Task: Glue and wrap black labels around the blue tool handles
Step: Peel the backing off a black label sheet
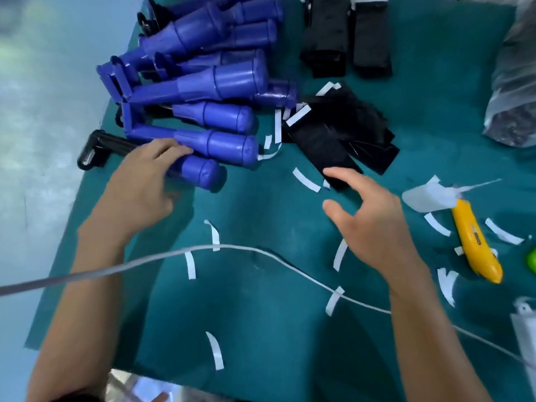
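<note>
Several blue tool handles [203, 82] lie piled at the upper left of the teal mat [261, 314]. My left hand [142, 184] grips the nearest blue handle [203, 172], fingers curled over its shaft. My right hand [374, 219] hovers open over the mat, its fingertips just short of a loose heap of black labels [342, 134]. Two neater stacks of black labels [345, 39] sit at the top.
White backing strips [216, 351] are scattered over the mat. A yellow utility knife [475, 242] lies at the right beside crumpled white paper [429, 195]. A grey cable [145, 262] crosses the mat. A plastic bag [513, 91] sits at the far right, and a black tool part [98, 149] at the left edge.
</note>
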